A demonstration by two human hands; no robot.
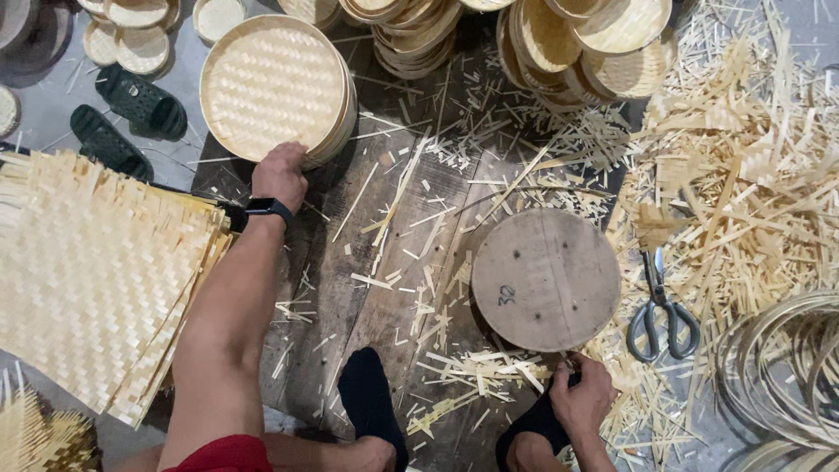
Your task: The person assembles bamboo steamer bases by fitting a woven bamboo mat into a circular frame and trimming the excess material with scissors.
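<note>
Fingers point(273, 171) of your left hand point(280, 175) curl down over the near rim of a stack of round woven bamboo trays point(273, 86), gripping its edge. Your right hand point(581, 398) rests low beside the round wooden disc point(545, 280); its fingers bend inward near your dark sock point(533, 424), and you cannot tell whether they hold anything. Dark wooden floor planks point(350, 297) carry the work, strewn with pale bamboo slivers point(725, 166) that pile thickest at the right. Scissors point(660, 315) lie in that litter, just beside the disc. Further stacks of woven trays point(577, 44) stand along the far edge. Flat woven mats point(87, 271) lie stacked at your left, bamboo hoops point(786, 367) at the right, and two dark sandals point(122, 122) on the grey floor beyond.
</note>
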